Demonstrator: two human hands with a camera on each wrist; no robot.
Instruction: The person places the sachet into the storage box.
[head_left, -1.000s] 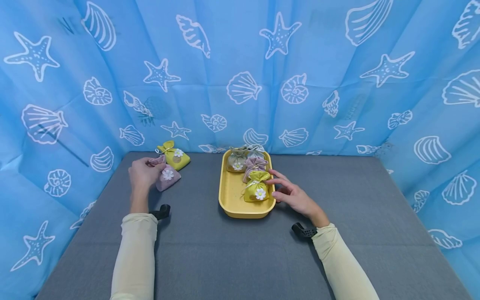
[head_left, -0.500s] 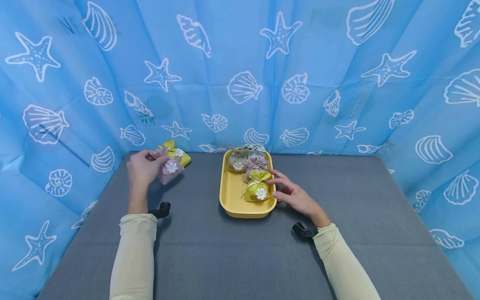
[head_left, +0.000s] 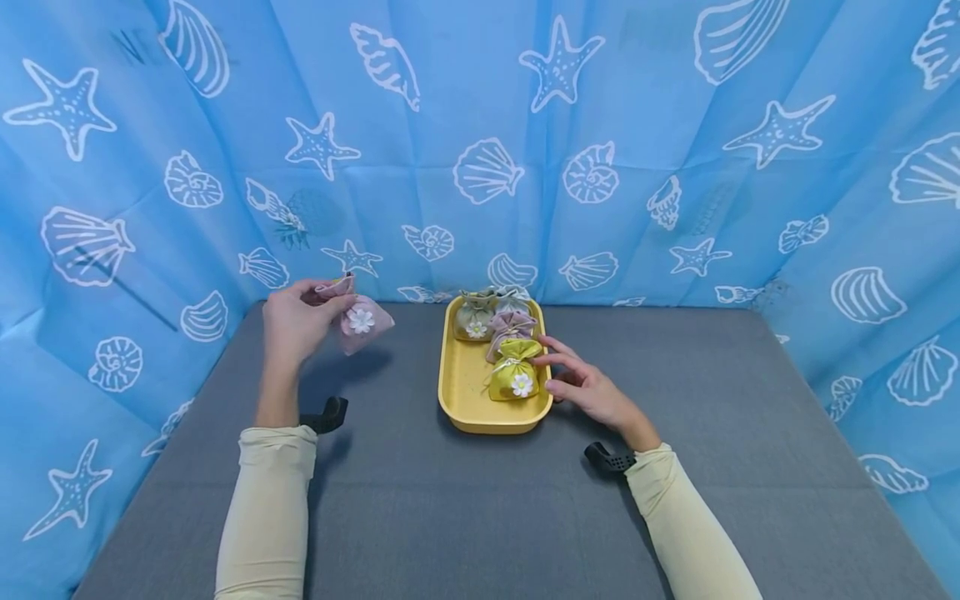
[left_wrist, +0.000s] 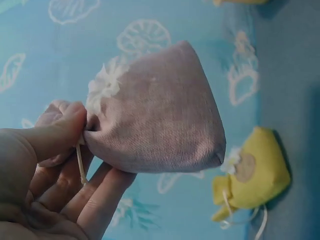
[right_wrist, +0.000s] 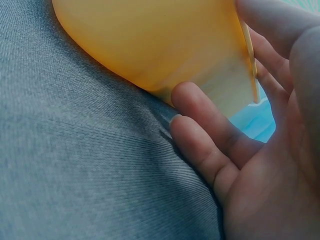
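Note:
My left hand (head_left: 300, 321) pinches a small pink drawstring pouch (head_left: 362, 323) by its gathered neck, lifted above the table. In the left wrist view the pink pouch (left_wrist: 160, 115) hangs tilted, a white flower at its neck. Beyond it a yellow pouch (left_wrist: 262, 172) lies on the table; the head view mostly hides this one. My right hand (head_left: 596, 396) rests at the right side of a yellow tray (head_left: 465, 417), fingertips on the rim. In the right wrist view, two fingers (right_wrist: 200, 145) lie low beside the tray's outer wall (right_wrist: 150, 40).
Inside the tray, a yellow pouch (head_left: 513, 379) with a flower sits nearest. Behind it stand a pink pouch (head_left: 512, 325), a grey-green pouch (head_left: 474, 312) and a pale one (head_left: 512, 300). A blue shell-print curtain (head_left: 480, 217) borders the grey-covered table (head_left: 450, 517).
My left hand has raised the pink pouch off the table, moving it up and slightly right, so it now covers the yellow pouch in the head view. My right hand stays at the tray.

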